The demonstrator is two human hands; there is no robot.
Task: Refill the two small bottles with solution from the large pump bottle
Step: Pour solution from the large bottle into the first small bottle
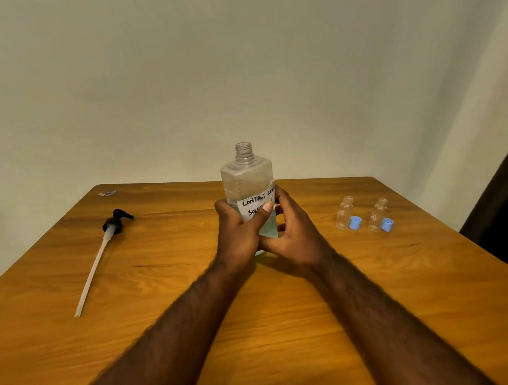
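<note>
Large bottle [247, 180] upright, gripped between both hands' fingers [265, 212].

One wide-angle camera, worn on the person's head, looks forward and down across a wooden table [297, 330]. It sits close to the work. Both bare forearms enter from the bottom edge, and the left hand [236, 230] and right hand [297, 236] hold the large bottle [246, 176] near the centre of the frame. The table's far edge crosses at mid-height, and a pale wall [256, 57] fills the upper half. The pump head [114, 223] lies toward the left, the two small bottles [344, 213] stand farther off to the right, and a dark curtain [505, 195] clips the right edge.
</note>
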